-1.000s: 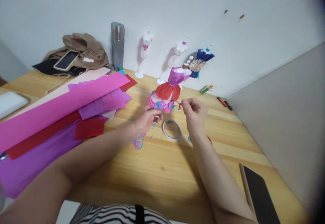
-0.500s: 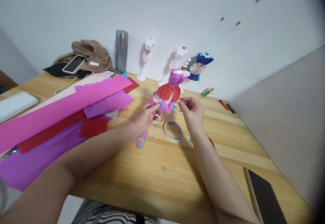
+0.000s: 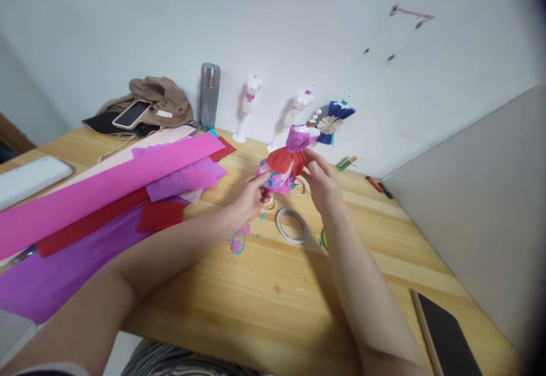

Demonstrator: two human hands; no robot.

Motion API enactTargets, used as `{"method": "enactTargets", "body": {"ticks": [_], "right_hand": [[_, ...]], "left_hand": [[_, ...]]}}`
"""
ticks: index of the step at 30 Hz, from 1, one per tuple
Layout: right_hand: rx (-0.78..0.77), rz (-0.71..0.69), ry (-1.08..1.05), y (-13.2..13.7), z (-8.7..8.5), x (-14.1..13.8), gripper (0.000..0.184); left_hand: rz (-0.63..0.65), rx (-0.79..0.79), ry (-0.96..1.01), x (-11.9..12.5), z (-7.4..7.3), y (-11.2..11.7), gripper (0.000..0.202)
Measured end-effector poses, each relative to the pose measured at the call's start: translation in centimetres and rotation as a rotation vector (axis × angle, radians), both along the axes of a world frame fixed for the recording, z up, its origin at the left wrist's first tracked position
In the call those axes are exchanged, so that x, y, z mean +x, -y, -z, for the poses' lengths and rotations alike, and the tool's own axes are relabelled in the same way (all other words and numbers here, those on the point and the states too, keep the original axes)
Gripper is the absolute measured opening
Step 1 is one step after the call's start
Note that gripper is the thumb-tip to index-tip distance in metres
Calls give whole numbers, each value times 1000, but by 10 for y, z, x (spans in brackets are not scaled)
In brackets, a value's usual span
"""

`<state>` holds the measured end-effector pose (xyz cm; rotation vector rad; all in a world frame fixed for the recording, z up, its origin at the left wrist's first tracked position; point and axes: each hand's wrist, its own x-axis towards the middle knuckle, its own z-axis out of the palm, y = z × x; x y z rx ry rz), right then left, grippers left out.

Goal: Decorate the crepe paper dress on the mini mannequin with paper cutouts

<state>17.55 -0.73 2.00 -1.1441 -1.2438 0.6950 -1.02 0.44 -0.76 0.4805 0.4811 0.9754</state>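
My left hand (image 3: pixel 251 195) pinches the pink hem of the little dress form (image 3: pixel 285 164), fingers closed on the frill. My right hand (image 3: pixel 324 185) curls round the red skirt from the other side, so it can't tip. It sits just behind the tape roll (image 3: pixel 292 225) on the tabletop (image 3: pixel 277 296), with paper sheets (image 3: pixel 106 188) fanned out to my left.

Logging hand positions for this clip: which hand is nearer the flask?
Left. The left hand is in front and right of the flask, at the dress; the right hand is farther right, across the dress.
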Motion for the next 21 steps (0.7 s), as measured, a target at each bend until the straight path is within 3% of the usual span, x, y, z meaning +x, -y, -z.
{"method": "enactTargets", "body": {"ticks": [3, 6, 13, 21], "right_hand": [[43, -134, 82, -12, -19, -9, 65], [32, -182, 138, -21, -35, -18, 60], [-119, -149, 147, -26, -48, -27, 41], [-103, 10, 188, -24, -55, -42, 37]], "left_hand": [[32, 29, 25, -3, 2, 1, 37], [61, 40, 15, -3, 4, -1, 40], [24, -57, -45, -2, 1, -10, 34], [44, -89, 35, -9, 0, -14, 37]]}}
